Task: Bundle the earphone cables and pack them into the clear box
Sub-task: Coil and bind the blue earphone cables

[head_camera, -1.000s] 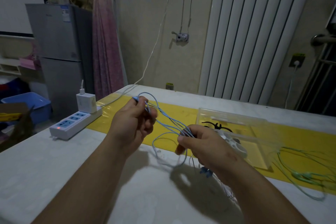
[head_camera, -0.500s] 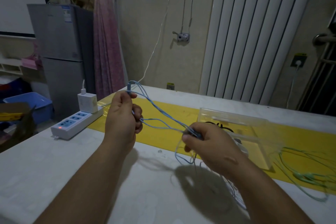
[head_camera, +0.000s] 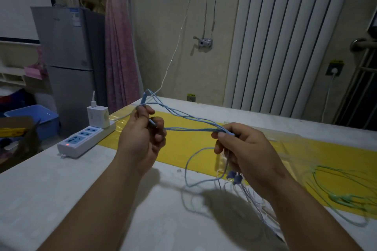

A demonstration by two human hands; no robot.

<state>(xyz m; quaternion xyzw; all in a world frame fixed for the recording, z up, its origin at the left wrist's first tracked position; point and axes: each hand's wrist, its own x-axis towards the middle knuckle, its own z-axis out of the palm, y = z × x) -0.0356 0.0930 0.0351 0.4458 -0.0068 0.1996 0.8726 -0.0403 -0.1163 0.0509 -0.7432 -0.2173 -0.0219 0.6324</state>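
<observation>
Hands raised apart, left hand (head_camera: 140,136) and right hand (head_camera: 244,149) on blue cable (head_camera: 189,117)

The blue cable (head_camera: 189,117) is looking like smooth plastic. The bench (head_camera: 61,179) is showing a matt pale top, its yellow film (head_camera: 189,149) shining glossy. At nine o'clock the power strip (head_camera: 85,140) is gleaming, smooth plastic.

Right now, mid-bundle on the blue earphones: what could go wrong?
1. The blue earphone cable runs in slack, uneven strands between the left hand and right hand; a loop could slip from either pinch.
2. Its earbuds and a loose loop dangle below the right hand over pale cables on the table and may snag them.
3. The green earphone cable sprawls loose at the right; a sweep of that arm could drag it.
</observation>
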